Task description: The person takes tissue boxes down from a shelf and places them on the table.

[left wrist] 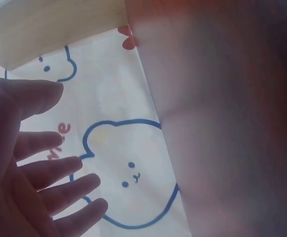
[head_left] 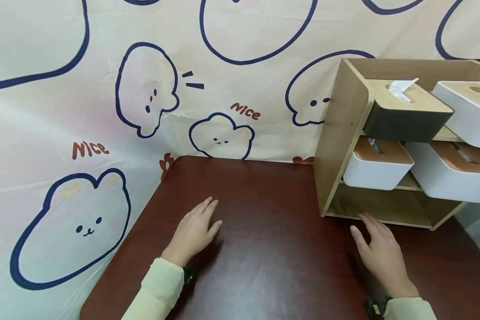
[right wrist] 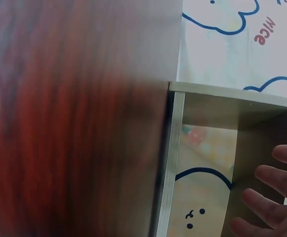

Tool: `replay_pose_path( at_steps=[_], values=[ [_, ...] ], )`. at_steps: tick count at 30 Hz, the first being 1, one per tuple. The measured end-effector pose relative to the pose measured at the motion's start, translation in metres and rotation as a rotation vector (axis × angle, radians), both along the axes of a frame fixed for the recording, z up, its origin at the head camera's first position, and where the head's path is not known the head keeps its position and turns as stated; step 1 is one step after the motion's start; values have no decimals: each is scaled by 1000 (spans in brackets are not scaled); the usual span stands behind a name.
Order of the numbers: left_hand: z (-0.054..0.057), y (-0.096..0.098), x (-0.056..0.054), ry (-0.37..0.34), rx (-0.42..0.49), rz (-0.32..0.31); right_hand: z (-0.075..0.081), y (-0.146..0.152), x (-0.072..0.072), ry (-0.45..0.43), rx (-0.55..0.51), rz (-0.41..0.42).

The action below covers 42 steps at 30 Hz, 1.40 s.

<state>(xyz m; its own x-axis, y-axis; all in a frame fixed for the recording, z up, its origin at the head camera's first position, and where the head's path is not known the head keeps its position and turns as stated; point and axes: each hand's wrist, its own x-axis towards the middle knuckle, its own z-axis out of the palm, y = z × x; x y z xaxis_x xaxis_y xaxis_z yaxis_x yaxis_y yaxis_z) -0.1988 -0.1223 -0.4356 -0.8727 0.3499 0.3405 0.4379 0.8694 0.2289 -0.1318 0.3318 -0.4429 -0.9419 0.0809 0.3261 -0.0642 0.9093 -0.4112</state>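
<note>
My left hand (head_left: 192,233) hovers over the left part of the dark red-brown table (head_left: 264,249), palm down, fingers extended and holding nothing. In the left wrist view its fingers (left wrist: 69,173) are spread and relaxed. My right hand (head_left: 384,255) is over the table at the right, just in front of the wooden shelf (head_left: 340,133), with fingertips near its bottom front edge. Nothing is in it either; the right wrist view shows its loosely spread fingers (right wrist: 271,207) in front of the shelf's lowest compartment.
On the shelf's upper level sit a dark tissue box (head_left: 408,120) with a tissue sticking out and a white box (head_left: 472,118). Below are a smaller white box (head_left: 378,171) and a larger one (head_left: 456,178), both with brown lids. A cartoon-printed curtain (head_left: 240,89) backs the table.
</note>
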Motion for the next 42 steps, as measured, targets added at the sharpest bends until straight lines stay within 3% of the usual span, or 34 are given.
replay_pose_path(
  at_steps=[12,19,24,32,36,42],
  values=[
    [13,21,-20,32,-36,-103,5,28,4,130,-79,-64],
    [26,34,-34,34,-81,-158,7,58,2,130,-107,-184],
    [30,48,-37,31,-94,-197,10,76,2,112,-94,-257],
    [26,70,-39,48,-110,-241,17,96,-6,141,-99,-335],
    [31,83,-42,49,-139,-283,15,101,-9,170,-95,-406],
    [39,102,-50,43,-183,-333,8,107,-11,183,-103,-438]
  ],
)
